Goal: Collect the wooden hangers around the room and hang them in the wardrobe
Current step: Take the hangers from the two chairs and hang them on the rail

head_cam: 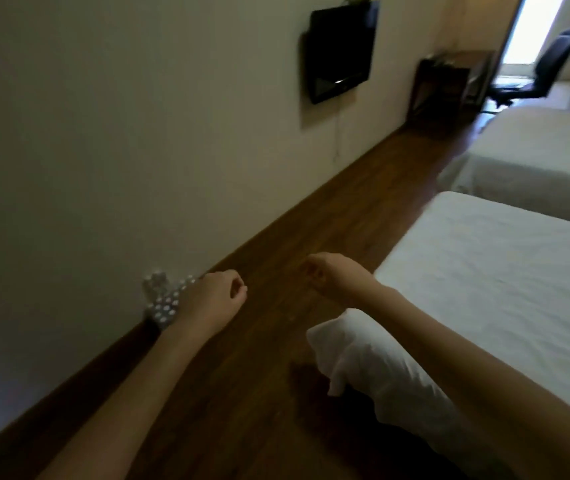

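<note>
Two beds stand here, a near bed [501, 289] and a far bed [536, 150]. There is one pillow [363, 358], one television [340, 53], one office chair [550, 67] and one dark surface [449, 84]. One pack of bottles [160, 299] is there, too blurred to count. There are two bare grips, the left grip [214, 296] and the right grip [332, 271].

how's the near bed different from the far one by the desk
The near bed shows only its wrinkled top, lit bright white, with a pillow at its near corner. The far bed looks dimmer and greyer, its cover drapes down the side toward the floor, and no pillow shows on the part in view. Both are covered in plain white linen.
</note>
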{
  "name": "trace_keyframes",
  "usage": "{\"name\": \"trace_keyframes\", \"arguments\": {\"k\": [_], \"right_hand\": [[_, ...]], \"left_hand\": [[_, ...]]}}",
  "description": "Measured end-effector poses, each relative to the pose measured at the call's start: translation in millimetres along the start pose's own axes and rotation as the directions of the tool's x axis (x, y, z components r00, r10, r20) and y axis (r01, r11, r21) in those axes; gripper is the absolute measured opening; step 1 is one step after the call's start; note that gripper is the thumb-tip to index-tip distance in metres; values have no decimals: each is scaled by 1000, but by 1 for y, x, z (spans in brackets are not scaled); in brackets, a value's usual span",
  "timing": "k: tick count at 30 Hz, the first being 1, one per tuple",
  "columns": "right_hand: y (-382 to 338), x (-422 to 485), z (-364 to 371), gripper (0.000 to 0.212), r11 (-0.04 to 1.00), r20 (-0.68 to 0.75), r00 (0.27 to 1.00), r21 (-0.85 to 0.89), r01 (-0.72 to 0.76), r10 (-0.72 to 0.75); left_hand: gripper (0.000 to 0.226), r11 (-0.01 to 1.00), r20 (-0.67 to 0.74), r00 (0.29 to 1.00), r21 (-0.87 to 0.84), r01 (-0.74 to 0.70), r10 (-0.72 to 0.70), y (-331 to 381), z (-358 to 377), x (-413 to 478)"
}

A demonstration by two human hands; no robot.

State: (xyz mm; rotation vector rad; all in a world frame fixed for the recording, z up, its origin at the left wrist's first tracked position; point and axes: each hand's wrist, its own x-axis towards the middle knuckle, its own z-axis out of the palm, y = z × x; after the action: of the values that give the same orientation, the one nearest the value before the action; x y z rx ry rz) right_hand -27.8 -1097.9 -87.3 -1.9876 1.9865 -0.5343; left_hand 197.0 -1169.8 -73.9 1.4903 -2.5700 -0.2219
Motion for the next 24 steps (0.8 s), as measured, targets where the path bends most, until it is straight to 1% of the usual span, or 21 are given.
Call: {"name": "trace_keyframes", "arguments": {"k": [2,4,8,10,12,17,22,24], "right_hand": [[24,23,-16,31,993,-42,993,1,-114,114],[54,39,-31,30,975,-100,970,3,-221,220],[135,85,-55,27,911,-230,886,7,-412,402],[173,116,-65,28,880,-264,846,31,-473,464],[212,153,-78,28,856,-299,809,57,-513,505],[281,244,-120,27,811,-355,737,129,-571,575],[340,323,-141,28,785,-339,715,143,-603,612],[370,355,-148,27,778,-339,711,119,-617,616]], "left_hand": [[21,991,43,991,-23,-128,129,17,7,63],[21,969,77,967,-46,-241,244,40,16,121],[20,884,69,882,-85,-460,466,97,38,246],[19,845,46,845,-88,-528,533,123,44,299],[18,819,30,820,-79,-568,571,144,52,356],[17,777,68,775,-79,-624,629,185,60,491],[17,748,60,747,-103,-655,662,221,87,606],[17,737,63,735,-109,-667,675,236,99,649]]}}
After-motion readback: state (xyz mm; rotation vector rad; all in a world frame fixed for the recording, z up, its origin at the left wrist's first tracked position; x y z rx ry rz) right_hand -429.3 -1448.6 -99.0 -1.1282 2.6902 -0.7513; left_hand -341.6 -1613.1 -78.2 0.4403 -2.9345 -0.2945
